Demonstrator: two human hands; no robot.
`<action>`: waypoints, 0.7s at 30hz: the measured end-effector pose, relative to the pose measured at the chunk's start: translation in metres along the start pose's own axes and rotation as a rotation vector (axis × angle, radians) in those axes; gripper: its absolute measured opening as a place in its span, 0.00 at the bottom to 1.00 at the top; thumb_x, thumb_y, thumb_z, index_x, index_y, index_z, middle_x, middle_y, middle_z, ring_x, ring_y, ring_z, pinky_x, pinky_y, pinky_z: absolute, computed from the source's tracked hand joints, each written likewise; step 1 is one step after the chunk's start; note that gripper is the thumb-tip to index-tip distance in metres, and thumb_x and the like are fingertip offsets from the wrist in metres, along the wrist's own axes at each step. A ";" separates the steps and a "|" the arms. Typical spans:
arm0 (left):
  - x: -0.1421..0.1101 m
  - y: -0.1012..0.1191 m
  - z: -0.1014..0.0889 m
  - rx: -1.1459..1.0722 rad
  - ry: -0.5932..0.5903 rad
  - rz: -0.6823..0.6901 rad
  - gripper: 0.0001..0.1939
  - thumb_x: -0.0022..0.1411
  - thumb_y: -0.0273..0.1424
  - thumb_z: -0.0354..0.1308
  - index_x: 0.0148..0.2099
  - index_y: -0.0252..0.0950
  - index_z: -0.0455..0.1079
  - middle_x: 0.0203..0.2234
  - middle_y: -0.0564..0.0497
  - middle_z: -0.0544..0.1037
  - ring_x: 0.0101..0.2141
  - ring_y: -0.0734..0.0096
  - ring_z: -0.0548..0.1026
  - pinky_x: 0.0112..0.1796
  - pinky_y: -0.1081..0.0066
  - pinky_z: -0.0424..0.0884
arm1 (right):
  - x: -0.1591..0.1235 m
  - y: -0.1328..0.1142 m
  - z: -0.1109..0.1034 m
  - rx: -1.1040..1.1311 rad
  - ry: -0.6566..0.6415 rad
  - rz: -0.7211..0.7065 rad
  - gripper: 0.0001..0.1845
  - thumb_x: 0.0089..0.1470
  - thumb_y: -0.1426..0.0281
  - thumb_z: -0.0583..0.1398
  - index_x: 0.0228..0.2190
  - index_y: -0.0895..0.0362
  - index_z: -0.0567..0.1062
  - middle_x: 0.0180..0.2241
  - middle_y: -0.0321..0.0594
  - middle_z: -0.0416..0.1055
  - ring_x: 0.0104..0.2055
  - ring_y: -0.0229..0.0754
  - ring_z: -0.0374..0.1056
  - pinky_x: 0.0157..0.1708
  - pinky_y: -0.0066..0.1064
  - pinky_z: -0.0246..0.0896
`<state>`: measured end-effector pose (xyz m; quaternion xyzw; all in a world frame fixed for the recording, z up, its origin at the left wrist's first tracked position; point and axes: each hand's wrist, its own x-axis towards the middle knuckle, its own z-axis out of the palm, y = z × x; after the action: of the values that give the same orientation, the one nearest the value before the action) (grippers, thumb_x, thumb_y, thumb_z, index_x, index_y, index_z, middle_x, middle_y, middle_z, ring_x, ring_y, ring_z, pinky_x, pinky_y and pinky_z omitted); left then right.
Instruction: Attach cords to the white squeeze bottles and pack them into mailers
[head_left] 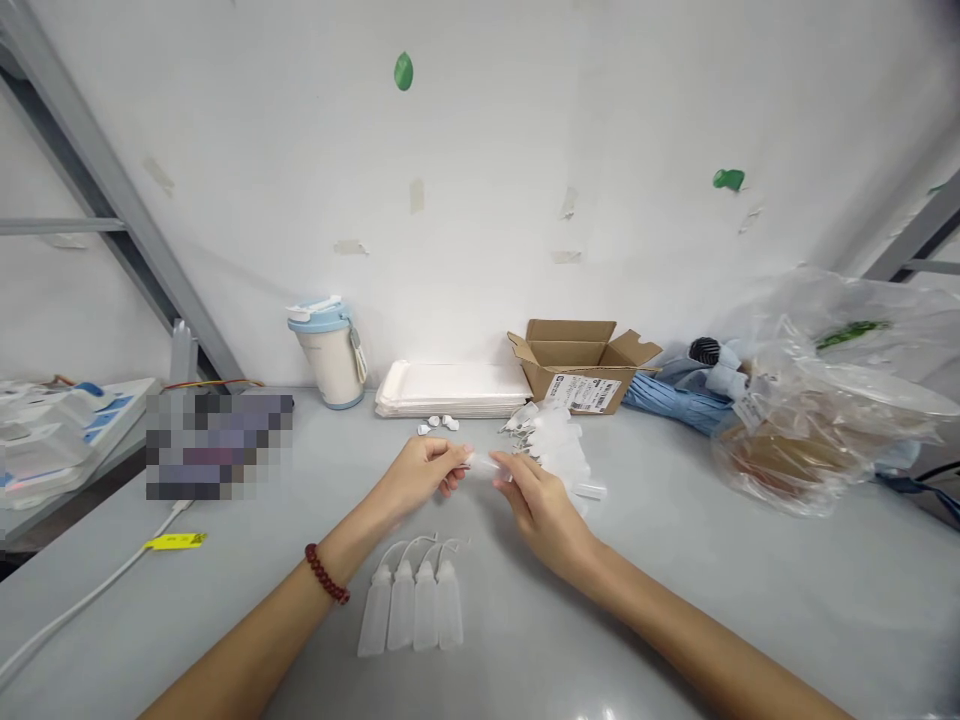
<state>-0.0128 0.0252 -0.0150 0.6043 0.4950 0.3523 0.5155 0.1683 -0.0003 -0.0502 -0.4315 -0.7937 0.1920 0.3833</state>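
Pinching a translucent bottle point(486, 466) with both hands point(418, 474) point(536, 497), you've apparently finished four spouted bottles point(425, 612) toward the surface's point(570, 640) front edge, a heap point(559, 447) remaining toward its back.

Far, the way is barred by tumbler point(334, 360), white stack point(454, 390) and open carton point(589, 388)! Far right, it's blocked by a plastic bag point(817, 440). Mid-right is clogged by a white heap point(559, 450), near centre by four bottles point(425, 612); near right, a tabletop point(817, 590) lane is left open.
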 end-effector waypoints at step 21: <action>0.002 -0.010 0.005 -0.054 -0.126 0.069 0.21 0.58 0.46 0.51 0.24 0.33 0.64 0.17 0.55 0.66 0.18 0.77 0.65 0.21 0.74 0.62 | -0.003 0.001 -0.003 -0.048 0.043 -0.074 0.15 0.61 0.66 0.46 0.41 0.59 0.68 0.28 0.42 0.68 0.28 0.40 0.63 0.28 0.30 0.57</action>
<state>-0.0098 0.0251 -0.0257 0.6278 0.4308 0.3445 0.5492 0.1722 -0.0023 -0.0496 -0.4152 -0.8049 0.1493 0.3968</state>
